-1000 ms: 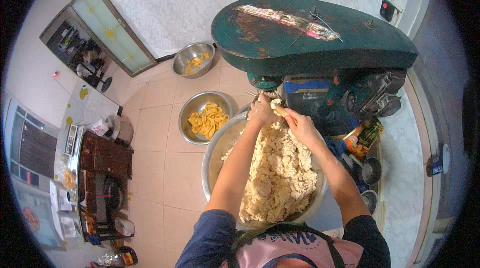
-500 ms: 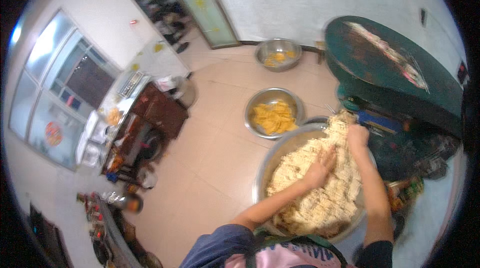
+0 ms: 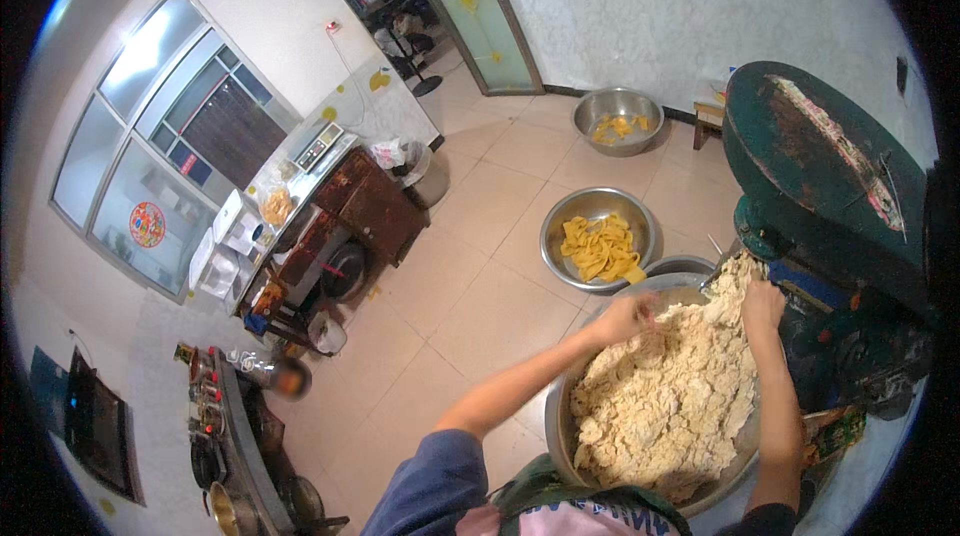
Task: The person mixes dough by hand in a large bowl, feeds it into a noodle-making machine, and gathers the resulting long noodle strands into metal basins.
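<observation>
Strips (image 3: 600, 248) are piled at 3 o'clock, loads of dough (image 3: 660, 396) remains at 4 — left hand (image 3: 628, 319) loosely spread, right hand (image 3: 763, 308)'s grip can't be told.

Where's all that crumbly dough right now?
The crumbly dough is in the large metal basin, lower right in the head view, by the right hand, below and left of the green machine.

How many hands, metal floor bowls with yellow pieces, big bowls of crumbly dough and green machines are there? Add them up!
Hands (left hand, right hand): 2
Floor bowls (near bowl, far bowl): 2
Big dough bowl: 1
Green machine: 1
Total: 6
</observation>
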`<move>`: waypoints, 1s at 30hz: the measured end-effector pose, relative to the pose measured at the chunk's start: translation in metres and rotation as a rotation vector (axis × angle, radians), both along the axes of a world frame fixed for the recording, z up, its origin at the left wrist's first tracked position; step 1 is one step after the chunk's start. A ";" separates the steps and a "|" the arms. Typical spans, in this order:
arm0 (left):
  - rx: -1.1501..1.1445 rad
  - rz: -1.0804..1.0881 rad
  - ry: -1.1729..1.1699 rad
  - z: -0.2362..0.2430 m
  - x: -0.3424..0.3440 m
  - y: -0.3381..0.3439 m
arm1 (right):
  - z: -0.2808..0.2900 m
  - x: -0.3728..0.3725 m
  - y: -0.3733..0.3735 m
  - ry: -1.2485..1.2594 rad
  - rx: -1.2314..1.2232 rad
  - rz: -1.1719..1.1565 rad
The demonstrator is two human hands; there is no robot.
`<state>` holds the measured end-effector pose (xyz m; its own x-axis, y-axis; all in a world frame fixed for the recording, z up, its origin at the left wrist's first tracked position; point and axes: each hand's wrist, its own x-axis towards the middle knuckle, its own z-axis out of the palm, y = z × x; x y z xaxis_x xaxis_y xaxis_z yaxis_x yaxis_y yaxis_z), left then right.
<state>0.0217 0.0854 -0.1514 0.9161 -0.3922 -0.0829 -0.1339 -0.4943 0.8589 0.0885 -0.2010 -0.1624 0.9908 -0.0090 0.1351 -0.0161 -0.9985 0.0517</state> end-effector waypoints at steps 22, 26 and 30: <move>1.212 1.265 0.445 0.135 -0.093 0.400 | 0.080 -0.023 0.009 0.089 0.134 0.065; 0.948 1.224 0.936 0.079 -0.231 0.529 | 0.041 -0.016 0.009 0.113 0.002 0.159; 0.297 0.941 0.598 0.005 -0.113 0.370 | 0.017 0.006 -0.006 0.147 -0.088 -0.001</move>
